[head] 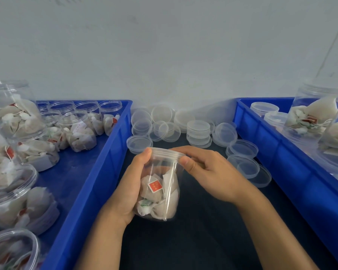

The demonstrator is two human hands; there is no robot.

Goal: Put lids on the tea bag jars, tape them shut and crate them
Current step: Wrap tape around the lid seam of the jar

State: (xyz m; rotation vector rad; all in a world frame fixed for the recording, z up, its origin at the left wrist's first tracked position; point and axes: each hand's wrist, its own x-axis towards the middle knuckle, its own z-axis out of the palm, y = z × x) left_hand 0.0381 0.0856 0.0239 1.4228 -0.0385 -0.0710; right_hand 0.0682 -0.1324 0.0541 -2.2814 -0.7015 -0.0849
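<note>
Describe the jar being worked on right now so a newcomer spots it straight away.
Look at the dark table between the two blue crates. The jar is there, gripped by the left hand, with the right hand pinching its rim. Unlike the other jars, it sits outside any crate, and a red tag shows through its clear wall.

1. Clear plastic jar of white tea bags held tilted over dark tabletop.
2. Left hand gripping jar body; right hand pinching its lidded rim.
3. Loose clear round lids heaped behind.
4. Blue plastic crates at left and right, both holding jars.
</note>
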